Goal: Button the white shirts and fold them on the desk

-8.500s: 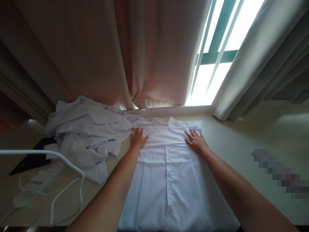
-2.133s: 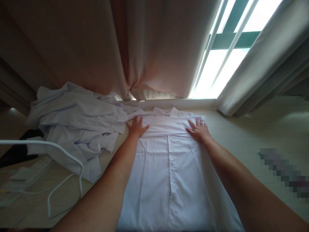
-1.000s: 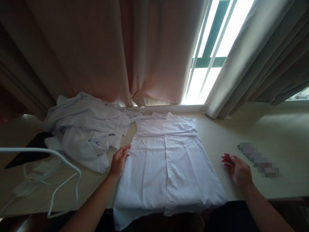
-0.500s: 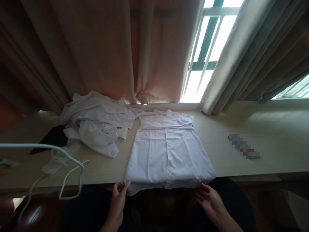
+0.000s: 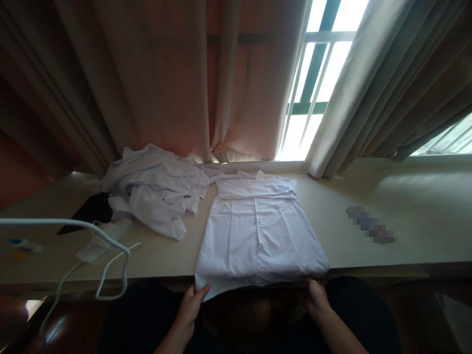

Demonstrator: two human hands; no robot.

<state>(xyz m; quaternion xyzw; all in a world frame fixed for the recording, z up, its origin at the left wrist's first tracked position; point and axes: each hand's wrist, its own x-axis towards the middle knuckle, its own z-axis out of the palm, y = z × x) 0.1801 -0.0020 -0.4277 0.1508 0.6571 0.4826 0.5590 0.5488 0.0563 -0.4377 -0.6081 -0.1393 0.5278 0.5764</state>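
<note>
A flat, partly folded white button-front shirt (image 5: 258, 236) overhangs the pale worktop's (image 5: 368, 255) near edge; left hand (image 5: 190, 307) and right hand (image 5: 317, 297) each pinch a hem corner in their grip.

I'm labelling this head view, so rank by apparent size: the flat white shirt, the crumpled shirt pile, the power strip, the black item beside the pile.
1. Flat white shirt, largest.
2. Crumpled shirt pile, somewhat smaller.
3. Power strip and black item: alike, partly hidden, so unranked.
</note>
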